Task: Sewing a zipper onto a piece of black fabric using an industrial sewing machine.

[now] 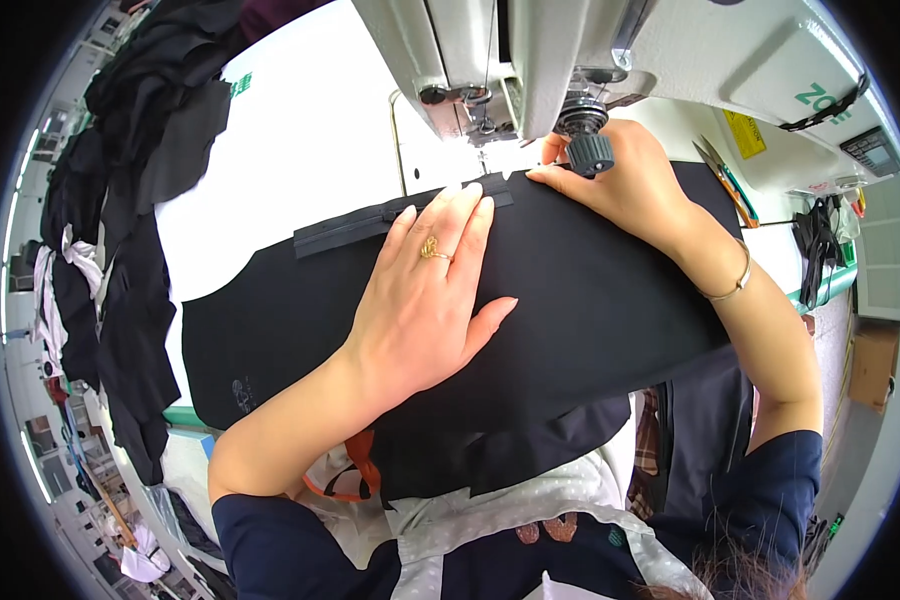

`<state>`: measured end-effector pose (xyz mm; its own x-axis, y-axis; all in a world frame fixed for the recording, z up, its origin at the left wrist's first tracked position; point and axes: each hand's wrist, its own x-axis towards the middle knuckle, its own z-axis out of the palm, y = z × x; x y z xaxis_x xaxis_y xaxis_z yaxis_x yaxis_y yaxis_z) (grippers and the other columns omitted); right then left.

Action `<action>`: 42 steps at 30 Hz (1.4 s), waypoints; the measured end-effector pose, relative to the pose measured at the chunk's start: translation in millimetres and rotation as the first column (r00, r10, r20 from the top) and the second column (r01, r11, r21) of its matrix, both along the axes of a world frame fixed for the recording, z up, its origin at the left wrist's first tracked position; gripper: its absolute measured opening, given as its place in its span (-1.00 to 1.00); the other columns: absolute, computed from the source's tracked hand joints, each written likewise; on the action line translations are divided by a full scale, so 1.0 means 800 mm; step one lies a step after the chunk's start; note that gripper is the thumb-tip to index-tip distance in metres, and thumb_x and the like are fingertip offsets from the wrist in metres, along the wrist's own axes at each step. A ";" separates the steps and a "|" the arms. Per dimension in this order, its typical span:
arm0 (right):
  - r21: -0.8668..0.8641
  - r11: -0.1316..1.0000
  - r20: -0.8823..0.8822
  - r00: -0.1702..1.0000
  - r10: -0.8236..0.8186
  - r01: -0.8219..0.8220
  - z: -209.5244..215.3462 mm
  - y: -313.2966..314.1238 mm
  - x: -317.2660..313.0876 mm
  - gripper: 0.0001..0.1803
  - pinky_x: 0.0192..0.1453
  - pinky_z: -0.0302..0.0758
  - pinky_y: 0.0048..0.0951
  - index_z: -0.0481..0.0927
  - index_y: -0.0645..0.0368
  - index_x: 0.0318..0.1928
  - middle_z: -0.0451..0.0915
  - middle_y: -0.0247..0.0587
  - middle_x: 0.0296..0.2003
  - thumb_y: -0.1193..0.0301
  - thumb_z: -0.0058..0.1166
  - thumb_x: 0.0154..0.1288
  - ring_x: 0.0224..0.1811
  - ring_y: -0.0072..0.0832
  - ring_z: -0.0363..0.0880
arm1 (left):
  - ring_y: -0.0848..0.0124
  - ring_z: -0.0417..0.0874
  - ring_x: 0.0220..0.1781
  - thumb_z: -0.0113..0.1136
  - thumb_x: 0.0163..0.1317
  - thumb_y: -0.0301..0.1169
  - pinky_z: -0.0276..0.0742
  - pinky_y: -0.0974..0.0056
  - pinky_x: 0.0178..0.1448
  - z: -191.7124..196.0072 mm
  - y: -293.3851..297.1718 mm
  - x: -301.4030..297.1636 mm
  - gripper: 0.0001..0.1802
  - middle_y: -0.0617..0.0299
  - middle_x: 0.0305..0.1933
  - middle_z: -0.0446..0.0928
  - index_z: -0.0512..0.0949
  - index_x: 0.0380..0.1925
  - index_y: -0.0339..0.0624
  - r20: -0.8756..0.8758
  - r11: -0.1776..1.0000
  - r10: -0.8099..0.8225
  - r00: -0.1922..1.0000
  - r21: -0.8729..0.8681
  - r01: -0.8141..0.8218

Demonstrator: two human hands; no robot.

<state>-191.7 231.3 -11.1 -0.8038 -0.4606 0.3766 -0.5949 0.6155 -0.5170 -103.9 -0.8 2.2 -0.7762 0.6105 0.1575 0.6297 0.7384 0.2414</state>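
Observation:
A black fabric panel (590, 300) lies across the white sewing table (300, 150), with a black zipper tape (350, 228) along its far edge. My left hand (430, 300), wearing a gold ring, lies flat with fingers spread on the fabric, fingertips at the zipper. My right hand (620, 185) rests on the fabric's far edge just under the sewing machine head (570, 60), fingertips pinching the edge near the needle area. A dark knob (590, 152) of the machine partly hides that hand.
A heap of black fabric pieces (120, 230) hangs over the table's left side. Scissors (725, 180) lie on the table to the right of the machine. Black cables (820, 235) hang at the right edge. A cardboard box (870, 365) stands on the floor.

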 end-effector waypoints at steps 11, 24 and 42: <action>0.128 0.990 -0.032 0.998 -0.057 0.060 0.001 0.001 -0.020 -0.75 -0.23 0.55 -0.20 0.69 0.18 -0.38 0.68 -0.17 -0.44 0.23 0.24 0.17 -0.34 -0.17 0.66 | -0.08 0.28 0.38 0.25 0.23 -0.20 0.15 -0.05 0.50 -0.007 -0.003 -0.018 -0.19 -0.16 0.36 0.20 0.20 0.36 -0.45 -0.043 1.000 0.005 0.999 -0.014 -0.006; 0.105 0.992 -0.095 0.994 -0.057 0.067 -0.007 0.004 -0.025 -0.72 -0.22 0.55 -0.18 0.74 0.17 -0.36 0.68 -0.14 -0.45 0.19 0.27 0.17 -0.32 -0.16 0.66 | -0.10 0.28 0.38 0.27 0.22 -0.15 0.14 -0.05 0.51 -0.008 -0.005 -0.021 -0.15 -0.17 0.36 0.21 0.20 0.36 -0.47 -0.062 1.000 -0.009 0.998 -0.014 0.008; 0.109 0.993 -0.145 0.989 -0.021 0.037 -0.008 0.002 -0.025 -0.76 -0.28 0.56 -0.20 0.75 0.14 -0.38 0.68 -0.14 -0.48 0.22 0.28 0.16 -0.38 -0.17 0.67 | -0.07 0.28 0.39 0.27 0.21 -0.16 0.14 -0.05 0.50 -0.008 -0.006 -0.022 -0.15 -0.17 0.35 0.23 0.19 0.37 -0.46 -0.072 1.000 0.002 0.997 -0.024 -0.003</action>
